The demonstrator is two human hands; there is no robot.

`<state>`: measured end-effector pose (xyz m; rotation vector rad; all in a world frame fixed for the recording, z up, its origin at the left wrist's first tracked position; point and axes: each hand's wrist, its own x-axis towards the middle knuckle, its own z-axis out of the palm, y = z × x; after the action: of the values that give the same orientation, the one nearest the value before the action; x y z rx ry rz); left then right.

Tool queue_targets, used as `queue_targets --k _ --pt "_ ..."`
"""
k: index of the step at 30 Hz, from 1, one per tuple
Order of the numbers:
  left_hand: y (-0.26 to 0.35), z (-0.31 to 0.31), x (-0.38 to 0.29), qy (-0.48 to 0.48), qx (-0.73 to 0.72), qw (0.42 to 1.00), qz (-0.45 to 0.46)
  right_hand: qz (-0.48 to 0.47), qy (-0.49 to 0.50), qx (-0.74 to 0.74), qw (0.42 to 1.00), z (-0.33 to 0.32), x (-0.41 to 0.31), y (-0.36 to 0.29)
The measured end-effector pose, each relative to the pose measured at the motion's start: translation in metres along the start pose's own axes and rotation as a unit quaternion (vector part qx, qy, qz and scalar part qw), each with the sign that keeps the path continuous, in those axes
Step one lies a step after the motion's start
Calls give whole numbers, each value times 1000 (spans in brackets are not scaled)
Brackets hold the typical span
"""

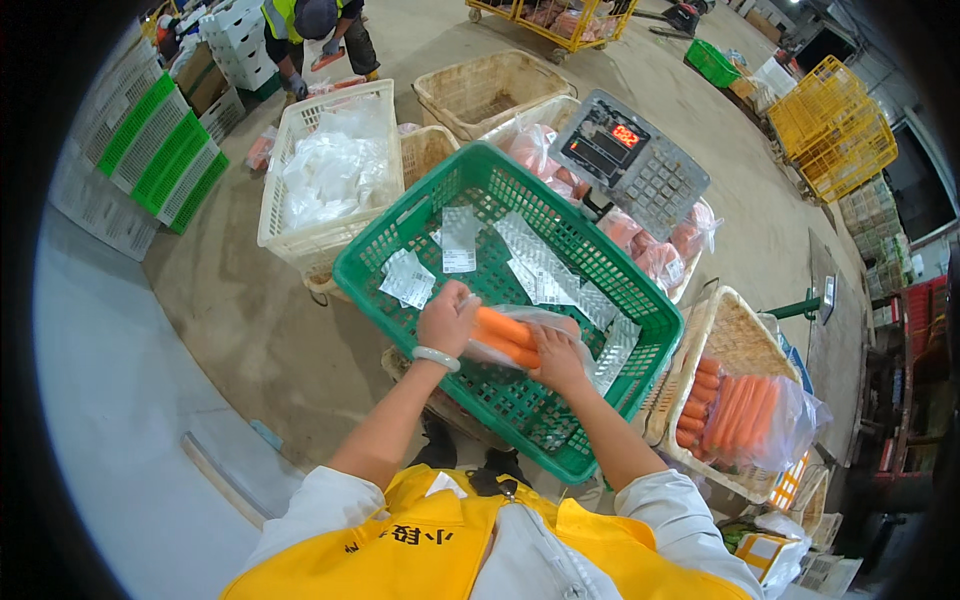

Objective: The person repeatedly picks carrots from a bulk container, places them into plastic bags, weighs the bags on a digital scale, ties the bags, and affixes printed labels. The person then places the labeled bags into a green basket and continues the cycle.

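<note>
A clear plastic bag of carrots point(505, 336) is held over a green plastic crate point(442, 166). My left hand point(447, 321), with a pale bangle at its wrist, pinches the gathered left end of the bag. The fingers of my right hand point(556, 354) lie over the carrots at the bag's other end. Printed labels point(407, 279) and strips of labels point(541, 255) lie in the crate around the bag. Behind the crate stands a digital scale display point(628, 161) with lit red digits.
White basket point(271, 202) of clear plastic bags at left; bagged carrots point(750, 416) in a basket at right. Filled pink-looking bags point(660, 262) lie behind the crate, near an empty tan basket point(480, 90). A person in a high-visibility vest point(283, 21) bends at upper left.
</note>
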<state>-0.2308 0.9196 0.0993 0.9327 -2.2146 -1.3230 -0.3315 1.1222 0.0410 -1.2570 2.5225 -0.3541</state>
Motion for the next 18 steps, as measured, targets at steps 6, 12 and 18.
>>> queue_targets --k 6,12,18 --pt "-4 -5 21 132 -222 966 5 -59 1 -117 991 -17 -2 -10" --pt "-11 -15 5 -87 -73 993 -12 -173 66 165 969 -65 -19 -3" --pt "-13 -28 -39 28 -114 993 11 -34 -2 179 983 -90 -80 1"
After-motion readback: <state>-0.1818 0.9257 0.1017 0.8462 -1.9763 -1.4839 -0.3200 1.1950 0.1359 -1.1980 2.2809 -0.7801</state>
